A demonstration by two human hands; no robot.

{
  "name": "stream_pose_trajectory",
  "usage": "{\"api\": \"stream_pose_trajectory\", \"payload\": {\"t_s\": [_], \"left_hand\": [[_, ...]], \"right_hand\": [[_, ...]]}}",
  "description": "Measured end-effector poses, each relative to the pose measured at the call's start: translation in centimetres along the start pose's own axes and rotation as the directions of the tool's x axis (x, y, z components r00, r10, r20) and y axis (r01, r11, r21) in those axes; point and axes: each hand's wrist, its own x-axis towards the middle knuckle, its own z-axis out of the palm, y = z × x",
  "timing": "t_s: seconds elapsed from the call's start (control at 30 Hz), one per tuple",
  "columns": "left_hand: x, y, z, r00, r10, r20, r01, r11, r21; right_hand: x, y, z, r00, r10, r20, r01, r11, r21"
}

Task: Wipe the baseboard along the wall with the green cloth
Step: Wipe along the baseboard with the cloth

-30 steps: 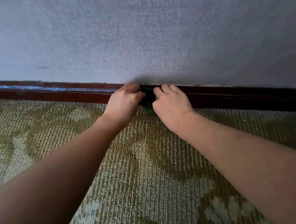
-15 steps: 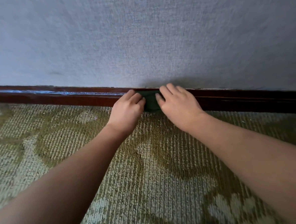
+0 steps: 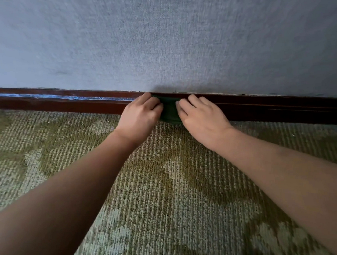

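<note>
Two hands (image 3: pixel 141 117) (image 3: pixel 204 117) gripping green cloth (image 3: pixel 169 111), baseboard (image 3: pixel 271 109), carpet (image 3: pixel 167 186)

Below me lies a green patterned carpet (image 3: pixel 167 186). The baseboard (image 3: pixel 261 109) runs along its far edge, and the cloth (image 3: pixel 169 113) sits bunched there, its lower edge touching the pile.
</note>
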Motion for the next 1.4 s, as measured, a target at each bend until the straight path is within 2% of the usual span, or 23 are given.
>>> {"api": "stream_pose_trajectory", "payload": {"t_s": [0.17, 0.33, 0.6, 0.77, 0.9, 1.0, 1.2, 1.3, 1.37, 1.4], "left_hand": [[-0.4, 1.2, 0.3, 0.996, -0.079, -0.028, 0.078, 0.996, -0.039], [-1.2, 1.8, -0.1, 0.999, 0.036, -0.038, -0.038, 0.998, -0.040], [-2.2, 2.0, -3.3, 0.995, 0.101, 0.008, -0.100, 0.995, -0.024], [-1.9, 2.9, -4.5, 0.979, 0.168, 0.118, -0.168, 0.986, -0.012], [-0.9, 3.8, -2.2, 0.965, 0.143, 0.218, -0.159, 0.986, 0.057], [-1.0, 3.5, -1.4, 0.962, 0.126, 0.242, -0.152, 0.984, 0.091], [-1.0, 0.5, -3.7, 0.857, 0.333, 0.393, -0.444, 0.864, 0.237], [-1.4, 0.4, -3.9, 0.836, 0.348, 0.425, -0.493, 0.815, 0.304], [-1.0, 0.4, -4.3, 0.851, 0.324, 0.414, -0.472, 0.818, 0.330], [-0.6, 0.3, -4.6, 0.865, 0.302, 0.402, -0.444, 0.833, 0.330]], "right_hand": [[-0.2, 0.5, -0.6, 1.000, 0.022, 0.022, -0.024, 0.997, 0.078], [-1.3, 1.1, -2.2, 0.996, -0.050, 0.073, 0.046, 0.998, 0.047], [-2.4, -0.2, -5.1, 0.986, 0.009, 0.165, -0.021, 0.997, 0.070], [-4.3, -0.7, -6.2, 0.982, 0.029, 0.186, -0.047, 0.995, 0.093], [-3.6, 0.0, -3.7, 0.990, -0.071, 0.125, 0.063, 0.996, 0.066], [-1.8, 0.5, -2.2, 0.992, -0.117, 0.046, 0.114, 0.992, 0.062], [-0.7, -2.4, -0.9, 0.993, -0.029, -0.111, 0.057, 0.962, 0.266], [0.5, -2.5, -0.4, 0.990, 0.058, -0.127, -0.013, 0.945, 0.326], [1.2, -1.8, -0.3, 0.982, 0.142, -0.121, -0.074, 0.891, 0.448], [1.4, -1.6, -0.1, 0.980, 0.165, -0.108, -0.101, 0.889, 0.446]]}}
